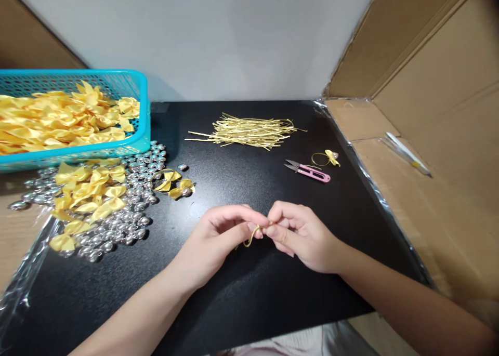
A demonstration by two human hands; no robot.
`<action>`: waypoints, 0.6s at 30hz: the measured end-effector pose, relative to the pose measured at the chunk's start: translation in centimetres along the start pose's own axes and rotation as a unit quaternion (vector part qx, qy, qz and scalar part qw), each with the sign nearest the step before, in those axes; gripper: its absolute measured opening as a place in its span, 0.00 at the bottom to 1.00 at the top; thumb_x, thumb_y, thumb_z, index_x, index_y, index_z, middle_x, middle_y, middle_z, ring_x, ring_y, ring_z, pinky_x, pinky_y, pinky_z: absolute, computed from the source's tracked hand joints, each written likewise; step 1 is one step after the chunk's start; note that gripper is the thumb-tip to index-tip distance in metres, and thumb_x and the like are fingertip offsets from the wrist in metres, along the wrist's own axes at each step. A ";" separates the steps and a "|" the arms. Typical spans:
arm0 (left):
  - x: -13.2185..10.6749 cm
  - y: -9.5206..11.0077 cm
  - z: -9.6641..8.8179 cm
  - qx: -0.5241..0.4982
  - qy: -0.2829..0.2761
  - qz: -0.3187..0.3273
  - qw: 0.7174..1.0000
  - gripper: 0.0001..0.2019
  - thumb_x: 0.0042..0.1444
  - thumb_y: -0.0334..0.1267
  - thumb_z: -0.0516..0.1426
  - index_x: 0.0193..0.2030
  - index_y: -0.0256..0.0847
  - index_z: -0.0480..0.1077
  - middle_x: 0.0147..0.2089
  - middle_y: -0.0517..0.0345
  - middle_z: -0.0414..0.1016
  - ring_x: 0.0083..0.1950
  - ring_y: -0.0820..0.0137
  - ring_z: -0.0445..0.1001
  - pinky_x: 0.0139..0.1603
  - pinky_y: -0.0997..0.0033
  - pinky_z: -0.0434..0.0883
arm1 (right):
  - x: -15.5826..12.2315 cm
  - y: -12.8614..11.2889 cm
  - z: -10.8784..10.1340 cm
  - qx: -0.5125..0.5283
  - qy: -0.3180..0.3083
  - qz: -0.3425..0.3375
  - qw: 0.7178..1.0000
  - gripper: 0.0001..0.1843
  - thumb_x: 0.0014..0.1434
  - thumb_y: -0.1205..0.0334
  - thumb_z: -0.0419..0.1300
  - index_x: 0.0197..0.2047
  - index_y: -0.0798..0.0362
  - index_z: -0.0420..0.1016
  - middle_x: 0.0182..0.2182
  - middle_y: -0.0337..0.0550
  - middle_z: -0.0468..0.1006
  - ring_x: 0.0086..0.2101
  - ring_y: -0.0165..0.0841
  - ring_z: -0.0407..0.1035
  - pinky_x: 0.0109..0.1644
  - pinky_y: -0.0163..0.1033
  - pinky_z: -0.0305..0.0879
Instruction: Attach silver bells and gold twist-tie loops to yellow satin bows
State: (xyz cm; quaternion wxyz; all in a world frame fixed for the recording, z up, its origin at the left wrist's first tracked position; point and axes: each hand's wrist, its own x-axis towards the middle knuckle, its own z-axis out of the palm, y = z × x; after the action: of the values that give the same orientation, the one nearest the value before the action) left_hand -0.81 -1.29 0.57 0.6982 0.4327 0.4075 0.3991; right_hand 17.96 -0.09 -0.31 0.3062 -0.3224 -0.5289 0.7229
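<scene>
Black tabletop (241,288), cardboard wall (440,189) to the right. Near its front middle, left hand (212,241) and right hand (302,236) meet fingertip to fingertip, both pinched narrow on one curled gold wire tie (251,237). Behind them: a heap of gold ties (249,131), pink snips (310,172), yellow bows (88,192) over silver beads (134,210).

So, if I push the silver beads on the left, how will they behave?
The silver beads look round and glossy, so they would probably roll and scatter across the smooth black table. Each seems small, likely light and slippery to pinch.
</scene>
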 end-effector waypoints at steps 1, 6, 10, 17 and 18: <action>0.0 0.0 0.0 0.007 -0.001 -0.002 1.000 0.06 0.56 0.35 0.62 0.33 0.42 0.82 0.28 0.58 0.75 0.31 0.73 0.68 0.34 0.73 0.65 | 0.0 0.0 0.0 0.006 -0.001 0.004 1.000 0.20 0.60 0.45 0.61 0.31 0.53 0.66 0.17 0.29 0.60 0.16 0.22 0.53 0.19 0.30 0.48; 0.1 -0.1 0.0 0.007 -0.020 -0.007 1.000 0.05 0.57 0.36 0.62 0.35 0.43 0.82 0.28 0.58 0.74 0.31 0.74 0.68 0.34 0.74 0.65 | 0.0 -0.1 -0.2 0.028 -0.022 0.012 0.999 0.19 0.61 0.46 0.61 0.32 0.54 0.67 0.15 0.28 0.60 0.16 0.22 0.53 0.19 0.30 0.48; 0.2 -0.1 0.0 -0.004 -0.028 0.018 0.999 0.05 0.58 0.36 0.62 0.35 0.46 0.82 0.28 0.60 0.74 0.31 0.74 0.68 0.34 0.75 0.64 | 0.0 -0.1 -0.3 0.037 -0.029 0.011 0.999 0.18 0.61 0.47 0.61 0.31 0.54 0.67 0.14 0.27 0.59 0.15 0.21 0.51 0.19 0.30 0.48; 0.2 0.0 -0.2 0.025 -0.038 0.054 0.997 0.07 0.60 0.36 0.60 0.35 0.46 0.81 0.29 0.60 0.73 0.32 0.74 0.68 0.34 0.75 0.64 | 0.2 -0.1 -0.3 0.050 -0.036 0.010 0.998 0.18 0.62 0.48 0.61 0.31 0.54 0.66 0.13 0.26 0.60 0.14 0.21 0.51 0.18 0.29 0.46; 0.2 0.1 -0.2 0.028 -0.039 0.055 0.997 0.07 0.60 0.36 0.60 0.35 0.46 0.81 0.29 0.60 0.73 0.31 0.74 0.68 0.34 0.75 0.64 | 0.2 -0.1 -0.3 0.052 -0.037 0.009 0.998 0.18 0.61 0.48 0.61 0.31 0.54 0.66 0.14 0.26 0.60 0.14 0.20 0.51 0.18 0.29 0.46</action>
State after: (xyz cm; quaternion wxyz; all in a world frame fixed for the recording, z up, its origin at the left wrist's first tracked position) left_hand -0.94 -1.02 0.56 0.6784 0.4887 0.3666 0.4081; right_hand 18.10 0.26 -0.28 0.2962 -0.2843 -0.4984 0.7635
